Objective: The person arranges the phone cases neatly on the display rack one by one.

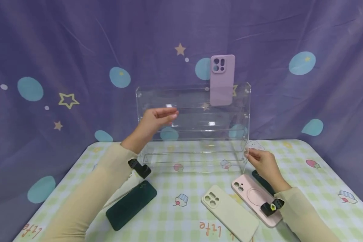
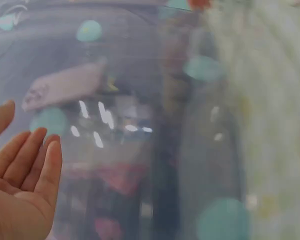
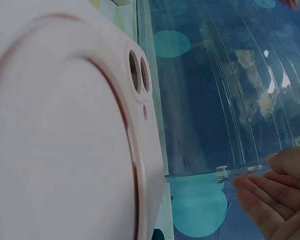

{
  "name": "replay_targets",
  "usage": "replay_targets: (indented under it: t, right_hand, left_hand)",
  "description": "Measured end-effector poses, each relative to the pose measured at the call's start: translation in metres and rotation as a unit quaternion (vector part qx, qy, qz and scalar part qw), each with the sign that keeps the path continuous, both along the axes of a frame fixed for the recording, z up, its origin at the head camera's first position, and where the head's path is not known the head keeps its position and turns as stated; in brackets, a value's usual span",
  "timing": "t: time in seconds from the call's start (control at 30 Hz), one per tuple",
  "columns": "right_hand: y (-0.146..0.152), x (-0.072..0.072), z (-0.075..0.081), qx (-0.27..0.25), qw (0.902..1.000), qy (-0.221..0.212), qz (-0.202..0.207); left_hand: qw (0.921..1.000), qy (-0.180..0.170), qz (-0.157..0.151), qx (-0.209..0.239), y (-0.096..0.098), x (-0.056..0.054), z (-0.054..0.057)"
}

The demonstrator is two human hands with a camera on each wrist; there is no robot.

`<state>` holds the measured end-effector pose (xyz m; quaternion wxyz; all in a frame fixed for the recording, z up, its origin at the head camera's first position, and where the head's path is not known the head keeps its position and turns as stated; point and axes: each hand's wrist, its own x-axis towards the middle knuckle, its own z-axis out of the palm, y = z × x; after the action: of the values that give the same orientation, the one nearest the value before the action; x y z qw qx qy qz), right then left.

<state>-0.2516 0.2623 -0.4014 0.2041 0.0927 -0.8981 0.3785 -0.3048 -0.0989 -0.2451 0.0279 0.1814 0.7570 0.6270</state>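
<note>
A clear acrylic tiered display rack stands at the back of the table. A lilac phone case leans upright on its top tier, right of centre. My left hand hovers before the rack's upper left tiers, fingers extended and nothing between them and the thumb. At the rack's lower right side, my right hand pinches the clear side panel, thumb on one face and fingers on the other. Below it lies a pink phone case with a ring, which fills much of the right wrist view.
A cream phone case lies front right, beside the pink one. Partly under my right forearm is a dark case. A dark green case lies front left, near a whitish item mostly hidden by my left sleeve. Behind hangs a purple curtain.
</note>
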Motion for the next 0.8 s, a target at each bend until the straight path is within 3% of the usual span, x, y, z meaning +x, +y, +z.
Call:
replay_targets:
  t: [0.2, 0.4, 0.53, 0.63, 0.8]
  right_hand:
    - [0.001, 0.0, -0.003, -0.008, 0.9999, -0.01, 0.003]
    - [0.002, 0.0, -0.005, -0.01, 0.9999, -0.007, 0.004]
    - [0.002, 0.001, -0.001, -0.005, 0.9999, -0.01, 0.003]
    - [0.001, 0.001, 0.001, -0.005, 0.9999, -0.01, 0.002]
    - [0.001, 0.001, 0.002, -0.007, 0.9999, -0.012, 0.002]
  left_hand:
    - [0.9987, 0.0, -0.021, -0.046, -0.049, 0.014, -0.041]
    - [0.9938, -0.018, -0.058, -0.093, -0.1, 0.029, -0.068]
    - [0.9913, -0.029, -0.081, -0.1, -0.13, 0.039, -0.088]
    - [0.9899, -0.051, -0.082, -0.104, -0.151, 0.047, -0.103]
    - [0.9891, -0.086, -0.053, -0.107, -0.177, 0.057, -0.126]
